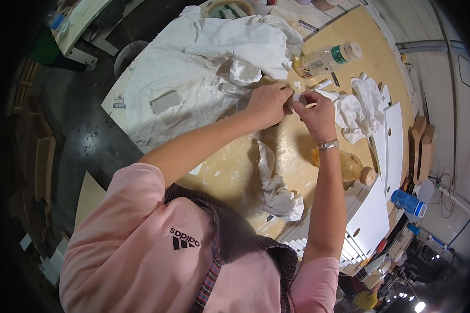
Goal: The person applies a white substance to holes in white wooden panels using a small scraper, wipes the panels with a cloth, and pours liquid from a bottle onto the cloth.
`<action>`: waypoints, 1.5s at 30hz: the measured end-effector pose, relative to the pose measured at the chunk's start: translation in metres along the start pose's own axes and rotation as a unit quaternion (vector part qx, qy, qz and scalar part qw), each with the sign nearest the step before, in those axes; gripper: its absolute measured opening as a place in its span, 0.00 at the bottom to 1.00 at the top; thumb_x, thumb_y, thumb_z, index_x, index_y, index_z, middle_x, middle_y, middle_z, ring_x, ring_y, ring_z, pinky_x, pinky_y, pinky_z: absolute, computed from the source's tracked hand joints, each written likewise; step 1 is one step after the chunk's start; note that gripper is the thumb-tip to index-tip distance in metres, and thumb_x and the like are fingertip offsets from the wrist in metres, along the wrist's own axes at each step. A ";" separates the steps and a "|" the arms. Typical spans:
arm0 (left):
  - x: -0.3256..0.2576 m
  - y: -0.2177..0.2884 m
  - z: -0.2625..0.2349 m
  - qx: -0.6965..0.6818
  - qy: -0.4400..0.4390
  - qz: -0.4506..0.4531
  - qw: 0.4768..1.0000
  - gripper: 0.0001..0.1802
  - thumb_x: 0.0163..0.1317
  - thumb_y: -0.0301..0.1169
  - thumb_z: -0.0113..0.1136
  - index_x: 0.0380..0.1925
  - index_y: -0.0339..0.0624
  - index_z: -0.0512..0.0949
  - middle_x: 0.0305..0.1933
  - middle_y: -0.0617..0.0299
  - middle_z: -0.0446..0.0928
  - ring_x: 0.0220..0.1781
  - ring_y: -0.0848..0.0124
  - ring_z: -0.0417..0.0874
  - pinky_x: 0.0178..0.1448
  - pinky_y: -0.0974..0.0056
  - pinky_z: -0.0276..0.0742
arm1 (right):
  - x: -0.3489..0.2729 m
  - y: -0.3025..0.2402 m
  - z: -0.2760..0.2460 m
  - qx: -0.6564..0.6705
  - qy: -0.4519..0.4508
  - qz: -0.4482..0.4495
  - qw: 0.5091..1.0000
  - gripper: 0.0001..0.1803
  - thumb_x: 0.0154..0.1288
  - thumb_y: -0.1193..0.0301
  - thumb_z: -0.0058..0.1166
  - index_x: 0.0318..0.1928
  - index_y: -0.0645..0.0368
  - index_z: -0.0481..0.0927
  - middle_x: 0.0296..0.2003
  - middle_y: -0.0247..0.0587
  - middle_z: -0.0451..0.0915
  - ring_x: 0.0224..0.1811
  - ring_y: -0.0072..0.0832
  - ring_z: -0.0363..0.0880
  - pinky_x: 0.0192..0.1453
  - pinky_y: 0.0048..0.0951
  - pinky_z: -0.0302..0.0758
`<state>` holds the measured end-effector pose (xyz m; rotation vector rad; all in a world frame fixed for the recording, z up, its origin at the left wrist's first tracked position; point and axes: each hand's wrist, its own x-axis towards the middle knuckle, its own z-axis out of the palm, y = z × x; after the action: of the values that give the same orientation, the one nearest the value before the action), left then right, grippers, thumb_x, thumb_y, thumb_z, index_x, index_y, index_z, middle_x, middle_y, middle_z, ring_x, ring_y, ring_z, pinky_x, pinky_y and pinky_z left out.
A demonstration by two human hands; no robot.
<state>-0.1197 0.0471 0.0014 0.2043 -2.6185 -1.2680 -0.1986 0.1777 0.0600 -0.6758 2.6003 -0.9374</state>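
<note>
Both hands meet over the middle of the wooden tabletop. My right hand [317, 116], with a metal bracelet at its wrist, pinches a small white round piece [297, 97] between thumb and fingers. My left hand [269, 104] is closed close against the same spot, its fingers curled; what lies inside them is hidden. Left of it spreads a large white cloth [156, 117], stained and bunched at the far side. Crumpled white rags [352, 112] lie right of my right hand. Another crumpled rag [277, 193] is nearer to me, between my forearms.
A clear bottle [321, 61] with a green label and yellow liquid lies at the far right. A second bottle of yellow liquid [355, 168] lies beside my right forearm. White panels [394, 146] with holes and a blue bottle [408, 202] are along the right. Dark floor [96, 138] shows left.
</note>
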 end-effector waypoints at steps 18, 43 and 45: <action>0.005 -0.003 0.006 0.028 0.000 -0.006 1.000 0.09 0.47 0.34 0.69 0.29 0.48 0.83 0.30 0.56 0.82 0.36 0.54 0.84 0.40 0.52 0.78 | -0.009 -0.019 0.004 -0.183 -0.033 0.091 0.978 0.12 0.53 0.77 0.58 0.40 0.64 0.83 0.36 0.52 0.80 0.45 0.48 0.78 0.46 0.42 0.75; 0.002 -0.002 0.009 0.093 -0.061 0.004 0.994 0.11 0.50 0.30 0.62 0.36 0.50 0.84 0.36 0.55 0.80 0.45 0.55 0.81 0.47 0.52 0.76 | -0.027 -0.003 0.009 -0.075 0.108 -0.064 0.989 0.08 0.53 0.77 0.58 0.36 0.66 0.80 0.37 0.52 0.81 0.41 0.52 0.79 0.42 0.43 0.76; 0.002 -0.003 0.010 0.048 -0.022 0.009 0.999 0.09 0.46 0.37 0.70 0.28 0.51 0.84 0.33 0.54 0.80 0.40 0.56 0.82 0.42 0.52 0.77 | -0.017 -0.008 0.004 -0.178 -0.062 0.069 0.980 0.11 0.56 0.73 0.58 0.38 0.67 0.80 0.32 0.56 0.80 0.38 0.52 0.79 0.41 0.43 0.77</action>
<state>-0.1244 0.0523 -0.0061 0.1697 -2.7157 -1.1550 -0.1796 0.1790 0.0639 -0.6058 2.6837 -0.3772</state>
